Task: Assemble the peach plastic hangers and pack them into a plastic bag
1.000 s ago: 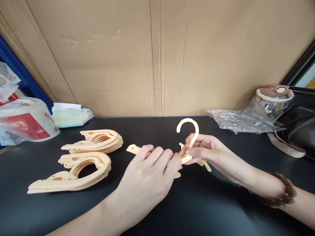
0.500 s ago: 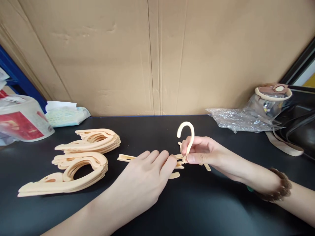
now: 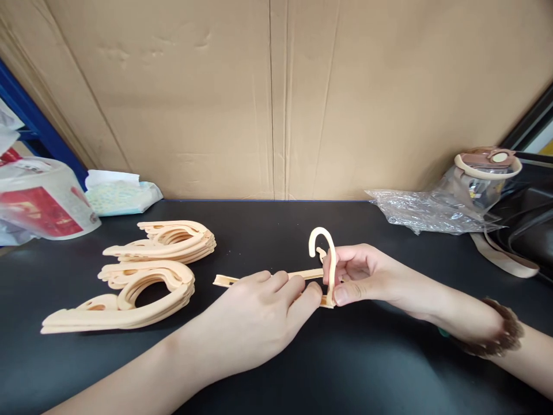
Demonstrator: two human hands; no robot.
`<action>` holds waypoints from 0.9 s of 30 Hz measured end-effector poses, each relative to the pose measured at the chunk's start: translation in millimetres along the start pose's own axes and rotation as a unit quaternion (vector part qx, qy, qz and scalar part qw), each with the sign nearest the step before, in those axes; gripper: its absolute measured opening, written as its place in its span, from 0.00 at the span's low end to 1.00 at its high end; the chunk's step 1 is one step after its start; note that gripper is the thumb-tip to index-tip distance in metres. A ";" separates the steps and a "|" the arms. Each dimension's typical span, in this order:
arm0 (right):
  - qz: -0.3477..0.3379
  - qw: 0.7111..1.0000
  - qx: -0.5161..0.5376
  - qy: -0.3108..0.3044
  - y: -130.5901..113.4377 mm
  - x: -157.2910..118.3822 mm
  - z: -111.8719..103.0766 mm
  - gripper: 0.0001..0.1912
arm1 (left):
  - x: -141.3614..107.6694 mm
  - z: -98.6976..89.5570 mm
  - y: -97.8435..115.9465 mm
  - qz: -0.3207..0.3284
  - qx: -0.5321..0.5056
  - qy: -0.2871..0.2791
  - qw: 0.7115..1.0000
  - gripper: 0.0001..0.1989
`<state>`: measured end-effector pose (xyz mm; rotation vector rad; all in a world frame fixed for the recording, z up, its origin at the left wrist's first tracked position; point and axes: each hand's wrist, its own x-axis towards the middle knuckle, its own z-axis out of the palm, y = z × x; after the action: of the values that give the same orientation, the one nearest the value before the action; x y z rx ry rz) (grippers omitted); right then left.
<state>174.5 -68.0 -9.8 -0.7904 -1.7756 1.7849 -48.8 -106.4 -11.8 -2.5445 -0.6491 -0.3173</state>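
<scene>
Between my hands are peach-coloured plastic parts of a clothes hanger. My right hand (image 3: 365, 274) pinches a hanger hook (image 3: 332, 259) between thumb and fingers, its curve standing up. The hook's foot is at the end of a short hanger piece (image 3: 327, 301) by my left fingertips; whether they are joined I cannot tell. My left hand (image 3: 268, 317) is closed, palm down, over a hanger arm (image 3: 222, 280), whose left end sticks out past the knuckles. Behind the fingers runs a straight strip (image 3: 306, 274). Another small curved end (image 3: 321, 252) shows behind the hook. My fingers hide the rest.
Two stacks of folded peach hangers, a rear stack (image 3: 173, 245) and a front stack (image 3: 142, 311), lie on the black table (image 3: 375, 369) at left. Behind are a roll in wrapping (image 3: 43, 199), a tissue pack (image 3: 123, 196), clear plastic film (image 3: 419, 210), a lidded bottle (image 3: 484, 178) and cardboard (image 3: 194, 104).
The hook has come down, its foot now at the near hanger piece. Small ends that stuck out below my hands no longer show. The whole view has shifted slightly.
</scene>
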 end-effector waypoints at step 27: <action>-0.040 0.976 -0.188 0.099 -0.6 -2.6 8.2 0.12 | 2.7 6.6 9.0 -0.042 0.056 -0.067 0.995 0.11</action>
<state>170.5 -75.7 -9.2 -0.9894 -2.0031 1.2828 -41.3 -108.9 -20.2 -2.4508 -0.8029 -0.1346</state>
